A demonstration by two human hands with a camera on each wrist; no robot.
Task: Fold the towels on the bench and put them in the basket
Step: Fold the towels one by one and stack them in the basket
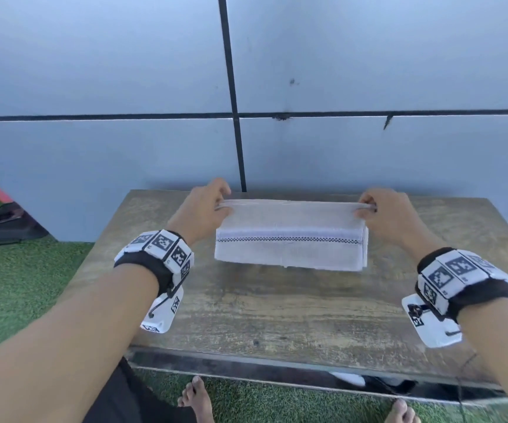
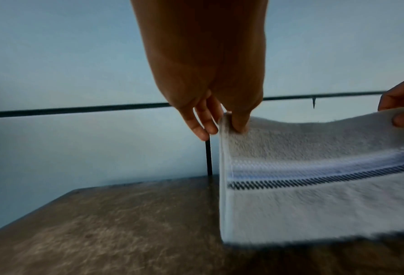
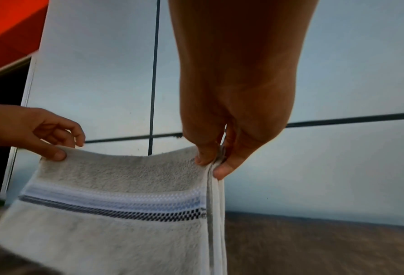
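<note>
A white towel (image 1: 289, 239) with a pale blue band and a dark checked stripe hangs folded in several layers above the wooden bench (image 1: 277, 306). My left hand (image 1: 213, 206) pinches its upper left corner, and in the left wrist view the left hand (image 2: 229, 121) has the thumb on the towel (image 2: 313, 195) front. My right hand (image 1: 372, 207) pinches the upper right corner; in the right wrist view the right hand (image 3: 217, 163) grips the layered edge of the towel (image 3: 116, 223). The towel's lower edge hovers just over the bench. No basket is in view.
A pale blue panelled wall (image 1: 368, 71) with dark seams stands right behind the bench. Green artificial grass (image 1: 17, 285) surrounds it. A dark bag (image 1: 5, 222) lies on the grass at the left. My bare feet (image 1: 196, 401) show below the bench's front edge.
</note>
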